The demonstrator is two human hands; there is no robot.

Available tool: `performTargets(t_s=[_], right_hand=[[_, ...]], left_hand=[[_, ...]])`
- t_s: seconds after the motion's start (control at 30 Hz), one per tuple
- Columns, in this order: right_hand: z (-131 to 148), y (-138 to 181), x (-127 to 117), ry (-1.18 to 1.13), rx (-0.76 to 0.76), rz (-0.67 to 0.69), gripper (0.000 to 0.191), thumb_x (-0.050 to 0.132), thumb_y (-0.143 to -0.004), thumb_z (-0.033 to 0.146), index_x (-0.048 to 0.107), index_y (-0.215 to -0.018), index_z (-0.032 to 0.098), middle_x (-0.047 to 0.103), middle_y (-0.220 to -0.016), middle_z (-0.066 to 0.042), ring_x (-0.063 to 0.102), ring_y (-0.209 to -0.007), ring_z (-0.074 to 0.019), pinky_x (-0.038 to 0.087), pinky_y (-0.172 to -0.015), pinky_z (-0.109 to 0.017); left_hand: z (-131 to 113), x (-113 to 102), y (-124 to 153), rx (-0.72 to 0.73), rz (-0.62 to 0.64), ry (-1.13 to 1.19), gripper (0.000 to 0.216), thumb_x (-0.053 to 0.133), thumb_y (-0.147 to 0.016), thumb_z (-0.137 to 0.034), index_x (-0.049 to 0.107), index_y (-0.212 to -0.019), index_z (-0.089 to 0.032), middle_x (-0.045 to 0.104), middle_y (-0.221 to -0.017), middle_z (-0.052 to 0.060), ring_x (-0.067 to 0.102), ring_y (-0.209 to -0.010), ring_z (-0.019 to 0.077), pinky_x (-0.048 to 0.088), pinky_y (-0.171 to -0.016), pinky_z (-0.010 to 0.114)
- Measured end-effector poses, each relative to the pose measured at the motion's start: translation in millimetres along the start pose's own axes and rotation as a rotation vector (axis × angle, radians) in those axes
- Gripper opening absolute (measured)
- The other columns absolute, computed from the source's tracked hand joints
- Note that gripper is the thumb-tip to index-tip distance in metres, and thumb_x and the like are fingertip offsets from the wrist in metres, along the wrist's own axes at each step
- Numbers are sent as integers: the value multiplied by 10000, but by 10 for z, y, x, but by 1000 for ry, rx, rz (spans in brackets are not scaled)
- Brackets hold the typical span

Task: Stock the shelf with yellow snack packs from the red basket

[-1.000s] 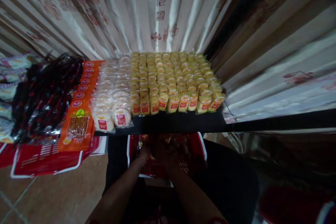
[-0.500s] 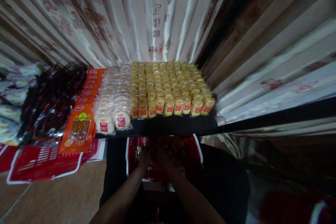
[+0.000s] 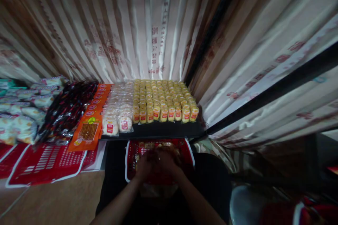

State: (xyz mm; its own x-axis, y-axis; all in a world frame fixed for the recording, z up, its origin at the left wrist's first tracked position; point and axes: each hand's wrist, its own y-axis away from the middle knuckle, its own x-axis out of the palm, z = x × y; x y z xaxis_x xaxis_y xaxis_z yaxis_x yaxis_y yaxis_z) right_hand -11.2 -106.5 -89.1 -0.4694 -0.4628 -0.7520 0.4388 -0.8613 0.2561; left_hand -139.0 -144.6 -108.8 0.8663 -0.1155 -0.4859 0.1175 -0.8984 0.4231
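Both my left hand [image 3: 146, 163] and my right hand [image 3: 167, 161] reach down into a red plastic basket [image 3: 188, 163] with white handles, between my knees. They lie close together over small wrapped packets [image 3: 167, 144] inside it. Dimness and blur hide my fingers, so I cannot see what they hold. Just beyond the basket is a black shelf [image 3: 163, 130]. Rows of yellow wrapped snack packs [image 3: 163, 103] stand on it, with clear-wrapped round white crackers [image 3: 125, 123] to their left.
Orange snack bags [image 3: 88, 130], dark shiny packets [image 3: 66, 112] and white packages [image 3: 23, 126] line the shelf leftward. Another red basket [image 3: 44, 165] sits below them. Pleated curtains [image 3: 126, 35] hang behind. A black bar [image 3: 264, 93] runs along the right.
The view has shifted, with the shelf goods now appearing lower and smaller. My hands stay inside the basket and now show a little more clearly, close together.
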Motion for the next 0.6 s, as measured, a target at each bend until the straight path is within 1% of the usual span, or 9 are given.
performTargets(t_s=[0.07,0.1,0.17,0.23,0.33,0.4,0.5,0.57,0.6], right_hand=[[33,60,-126,-24,-27,-7,293,464,-784,140,646,-1009,179,697,-956,-86,642,-864,-185,471,-772,-266],[55,86,-184,-43,-40,-19,307,459,-783,143,636,-1031,180,693,-977,-89,641,-879,-185,472,-780,-269],[105,126,-287,-77,-64,-55,335,463,-776,144,618,-1069,188,686,-1014,-85,633,-923,-189,470,-816,-286],[157,152,-370,-106,-93,-93,365,484,-763,148,602,-1104,198,674,-1061,-79,616,-984,-194,458,-871,-310],[230,171,-466,-159,-103,-172,408,530,-752,186,574,-1158,173,631,-1152,-108,580,-1065,-217,436,-937,-360],[271,175,-515,-250,-102,-252,458,551,-754,216,535,-1209,173,609,-1179,-115,577,-1067,-217,448,-934,-374],[321,175,-575,-429,-124,-407,511,540,-786,264,447,-1283,190,601,-1153,-107,614,-968,-189,523,-816,-343],[353,173,-611,-478,-139,-535,503,520,-808,284,421,-1291,186,585,-1157,-118,617,-948,-183,543,-765,-329],[371,172,-628,-477,-145,-591,483,513,-814,287,430,-1277,181,577,-1166,-124,612,-963,-186,544,-768,-330]], left_hand=[[3,-19,36,73,-31,-63,423,474,-758,-132,560,-1171,-168,617,-1158,112,563,-1085,207,414,-934,307],[4,-25,45,119,-25,-70,428,488,-746,-125,564,-1165,-178,615,-1167,104,556,-1093,205,405,-949,310],[-5,-37,54,194,19,-34,427,502,-718,-102,584,-1127,-197,631,-1150,82,568,-1069,197,410,-950,315],[-48,-62,58,231,26,27,388,499,-698,-81,615,-1049,-199,655,-1099,66,588,-1025,187,429,-932,312],[-192,-147,67,264,-55,127,300,512,-703,-105,629,-967,-184,671,-1025,64,602,-975,182,453,-897,311],[-329,-231,72,292,-107,199,268,549,-706,-154,619,-964,-174,670,-987,63,609,-926,182,473,-852,307],[-555,-362,65,301,-149,325,283,570,-733,-237,585,-1005,-160,655,-946,57,609,-729,140,497,-685,254],[-702,-433,42,314,-171,385,286,557,-757,-276,568,-1017,-157,644,-917,49,578,-613,105,479,-600,223],[-773,-461,24,324,-188,405,280,552,-764,-287,565,-1012,-156,640,-902,44,566,-583,95,470,-581,216]])
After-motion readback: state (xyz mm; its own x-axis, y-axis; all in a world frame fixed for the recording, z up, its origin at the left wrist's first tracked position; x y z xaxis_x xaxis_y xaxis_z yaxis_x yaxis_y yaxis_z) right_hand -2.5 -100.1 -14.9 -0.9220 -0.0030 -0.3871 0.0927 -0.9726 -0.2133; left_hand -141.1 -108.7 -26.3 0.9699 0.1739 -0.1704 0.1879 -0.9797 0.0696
